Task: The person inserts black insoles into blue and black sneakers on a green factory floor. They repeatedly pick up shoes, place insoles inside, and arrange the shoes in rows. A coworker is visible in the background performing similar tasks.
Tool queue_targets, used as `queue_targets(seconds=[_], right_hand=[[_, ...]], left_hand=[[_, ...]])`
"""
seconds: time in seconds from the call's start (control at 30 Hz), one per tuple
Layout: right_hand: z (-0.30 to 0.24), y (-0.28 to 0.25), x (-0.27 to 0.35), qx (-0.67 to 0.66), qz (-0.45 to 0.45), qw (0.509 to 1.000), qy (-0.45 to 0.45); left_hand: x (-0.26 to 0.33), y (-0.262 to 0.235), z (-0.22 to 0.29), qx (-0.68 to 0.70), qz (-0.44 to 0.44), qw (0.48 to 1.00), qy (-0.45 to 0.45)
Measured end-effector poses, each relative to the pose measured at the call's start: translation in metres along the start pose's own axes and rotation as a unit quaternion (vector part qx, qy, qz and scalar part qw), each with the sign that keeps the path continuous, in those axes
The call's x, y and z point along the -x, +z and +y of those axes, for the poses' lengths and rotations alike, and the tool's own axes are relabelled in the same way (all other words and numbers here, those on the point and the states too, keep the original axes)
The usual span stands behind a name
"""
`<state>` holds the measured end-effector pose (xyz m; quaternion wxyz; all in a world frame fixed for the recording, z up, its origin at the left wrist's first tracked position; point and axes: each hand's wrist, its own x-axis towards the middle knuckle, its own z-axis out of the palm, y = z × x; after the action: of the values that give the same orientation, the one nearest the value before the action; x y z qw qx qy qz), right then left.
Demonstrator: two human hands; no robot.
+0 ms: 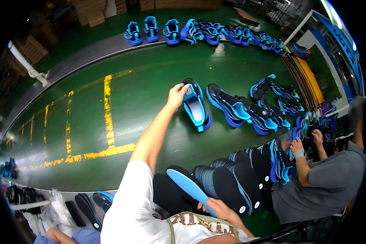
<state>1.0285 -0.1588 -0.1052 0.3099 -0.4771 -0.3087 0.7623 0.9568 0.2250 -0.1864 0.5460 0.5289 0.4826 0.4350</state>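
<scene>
Reaching out over the green belt, my left hand (176,96) pinches the light-blue tongue of a black and blue sneaker (196,109). The shoe sits upright with its opening toward me, and a pale inside shows through it. Close to my body, my right hand (221,208) grips one end of an insole (188,185), light blue on the face I see, with a dark edge. Beneath and beside it lie stacks of black insoles (228,184). Another sneaker (227,105) stands just right of the one I hold.
More sneakers (277,116) crowd the belt's right side. A row of shoes (171,31) lines a raised ledge (93,53) at the far side. At the right a co-worker (325,183) handles shoes; another person's arm (57,236) shows at lower left. Yellow lines (108,110) mark the belt.
</scene>
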Motion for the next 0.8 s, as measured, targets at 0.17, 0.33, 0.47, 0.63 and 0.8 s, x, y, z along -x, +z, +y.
queue_targets(seconds=[0.17, 0.33, 0.47, 0.63, 0.8], right_hand=[[-0.057, -0.001, -0.014, 0.162, 0.096, 0.961, -0.204], [-0.125, -0.021, -0.055, 0.445, 0.268, 0.787, -0.334], [-0.127, -0.019, -0.109, 0.629, 0.194, 0.651, -0.378], [-0.12, -0.025, -0.158, 0.736, 0.137, 0.575, -0.331], [-0.105, -0.017, -0.212, 0.757, 0.113, 0.604, -0.223]], left_hand=[[0.036, -0.07, 0.007, 0.043, 0.038, 0.998, -0.012], [0.088, -0.106, 0.005, 0.027, 0.087, 0.994, -0.067], [0.101, -0.099, -0.004, 0.062, 0.088, 0.99, -0.088], [0.102, -0.107, -0.004, 0.072, 0.088, 0.988, -0.107], [0.098, -0.113, -0.011, 0.048, 0.059, 0.987, -0.139]])
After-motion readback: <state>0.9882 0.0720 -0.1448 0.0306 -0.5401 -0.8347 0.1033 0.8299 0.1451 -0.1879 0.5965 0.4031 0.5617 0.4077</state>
